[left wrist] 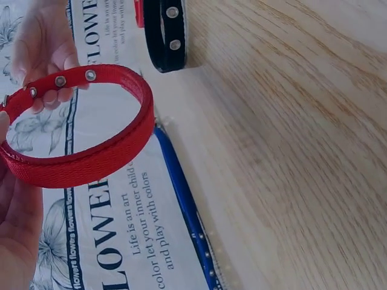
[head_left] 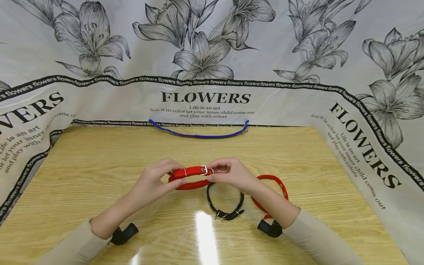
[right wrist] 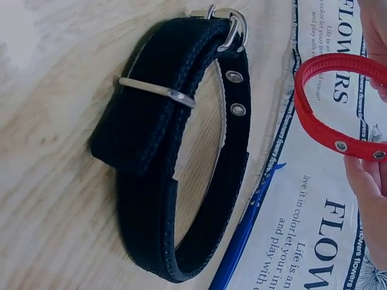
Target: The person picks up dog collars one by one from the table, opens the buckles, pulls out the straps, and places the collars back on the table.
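A red dog collar, fastened into a loop with a silver buckle, is held up above the table by both hands. My left hand pinches its left end between thumb and fingers. At the other end, beside the buckle and a metal ring, my right hand pinches the loop. Metal eyelets line the red strap in the left wrist view. Below the right hand a black collar lies buckled in a loop on the table; its buckle and keeper show large in the right wrist view.
A second red collar lies under the right forearm, partly hidden. Along the table's back edge stretches a blue collar, against a flower-print cloth. Black wrist mounts sit at both wrists. The table is wood-grained.
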A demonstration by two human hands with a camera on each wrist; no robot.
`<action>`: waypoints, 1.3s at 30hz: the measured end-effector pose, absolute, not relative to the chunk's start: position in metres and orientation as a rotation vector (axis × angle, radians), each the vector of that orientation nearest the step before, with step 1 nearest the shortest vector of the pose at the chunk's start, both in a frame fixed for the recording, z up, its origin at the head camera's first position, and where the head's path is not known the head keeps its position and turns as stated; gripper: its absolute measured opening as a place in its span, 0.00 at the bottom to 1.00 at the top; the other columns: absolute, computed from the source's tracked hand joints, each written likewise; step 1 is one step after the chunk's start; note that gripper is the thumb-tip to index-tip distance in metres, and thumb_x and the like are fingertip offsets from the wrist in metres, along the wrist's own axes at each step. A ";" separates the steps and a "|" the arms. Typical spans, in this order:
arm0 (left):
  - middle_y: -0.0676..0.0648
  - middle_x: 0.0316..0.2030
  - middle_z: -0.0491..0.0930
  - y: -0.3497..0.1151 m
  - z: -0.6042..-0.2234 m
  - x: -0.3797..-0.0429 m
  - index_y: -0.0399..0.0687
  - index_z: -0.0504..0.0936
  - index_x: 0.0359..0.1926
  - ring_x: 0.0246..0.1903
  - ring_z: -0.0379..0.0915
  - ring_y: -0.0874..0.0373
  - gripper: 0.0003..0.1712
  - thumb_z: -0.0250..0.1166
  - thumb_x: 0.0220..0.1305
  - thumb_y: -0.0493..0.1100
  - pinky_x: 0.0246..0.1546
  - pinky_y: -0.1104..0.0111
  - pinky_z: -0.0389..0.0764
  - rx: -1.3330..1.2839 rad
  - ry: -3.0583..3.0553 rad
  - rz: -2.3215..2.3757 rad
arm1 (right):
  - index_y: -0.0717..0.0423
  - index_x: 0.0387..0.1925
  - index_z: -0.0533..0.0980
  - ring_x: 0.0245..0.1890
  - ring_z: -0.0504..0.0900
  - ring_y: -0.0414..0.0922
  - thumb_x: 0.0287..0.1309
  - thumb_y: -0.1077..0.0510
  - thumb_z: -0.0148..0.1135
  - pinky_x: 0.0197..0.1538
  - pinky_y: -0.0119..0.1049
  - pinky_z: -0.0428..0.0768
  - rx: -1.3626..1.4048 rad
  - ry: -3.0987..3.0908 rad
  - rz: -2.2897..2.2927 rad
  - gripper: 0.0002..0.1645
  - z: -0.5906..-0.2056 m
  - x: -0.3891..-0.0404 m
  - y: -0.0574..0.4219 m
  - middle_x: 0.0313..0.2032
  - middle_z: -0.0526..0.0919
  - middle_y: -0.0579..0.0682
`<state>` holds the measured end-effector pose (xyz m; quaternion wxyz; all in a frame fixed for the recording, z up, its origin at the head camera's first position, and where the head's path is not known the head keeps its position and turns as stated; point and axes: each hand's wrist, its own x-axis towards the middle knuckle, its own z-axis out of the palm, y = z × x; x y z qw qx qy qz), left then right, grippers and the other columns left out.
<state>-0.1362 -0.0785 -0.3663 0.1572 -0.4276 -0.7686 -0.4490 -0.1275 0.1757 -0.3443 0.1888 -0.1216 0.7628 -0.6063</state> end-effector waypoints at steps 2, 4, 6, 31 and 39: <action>0.53 0.33 0.80 -0.078 -0.366 -0.136 0.43 0.82 0.36 0.30 0.74 0.65 0.15 0.75 0.44 0.33 0.29 0.74 0.79 -1.219 -2.202 -1.319 | 0.69 0.47 0.76 0.37 0.81 0.42 0.51 0.63 0.66 0.43 0.42 0.81 -0.343 2.142 -1.696 0.20 -0.345 -0.129 0.177 0.38 0.83 0.53; 0.53 0.32 0.80 -0.077 -0.366 -0.136 0.43 0.82 0.36 0.29 0.74 0.65 0.15 0.74 0.44 0.33 0.28 0.75 0.78 -1.215 -2.211 -1.347 | 0.68 0.47 0.77 0.37 0.82 0.42 0.51 0.63 0.66 0.42 0.41 0.81 -0.355 2.132 -1.678 0.20 -0.343 -0.130 0.178 0.38 0.83 0.52; 0.53 0.32 0.80 -0.076 -0.365 -0.136 0.43 0.83 0.35 0.28 0.73 0.65 0.14 0.74 0.44 0.33 0.27 0.75 0.78 -1.206 -2.219 -1.349 | 0.67 0.48 0.76 0.39 0.82 0.44 0.51 0.63 0.67 0.43 0.39 0.80 -0.381 2.124 -1.670 0.21 -0.341 -0.132 0.179 0.41 0.83 0.53; 0.51 0.30 0.81 -0.056 -0.363 -0.133 0.41 0.84 0.34 0.30 0.75 0.64 0.11 0.74 0.47 0.36 0.30 0.75 0.79 -1.162 -2.280 -1.314 | 0.61 0.35 0.83 0.30 0.76 0.38 0.47 0.65 0.71 0.31 0.29 0.76 -1.351 2.847 -1.005 0.10 -0.313 -0.126 0.154 0.30 0.80 0.47; 0.50 0.32 0.82 -0.058 -0.360 -0.131 0.39 0.85 0.36 0.31 0.76 0.63 0.12 0.73 0.47 0.35 0.30 0.73 0.79 -1.084 -2.323 -1.319 | 0.60 0.33 0.81 0.32 0.77 0.38 0.48 0.68 0.68 0.33 0.30 0.77 -1.236 2.880 -1.144 0.08 -0.311 -0.124 0.155 0.32 0.81 0.47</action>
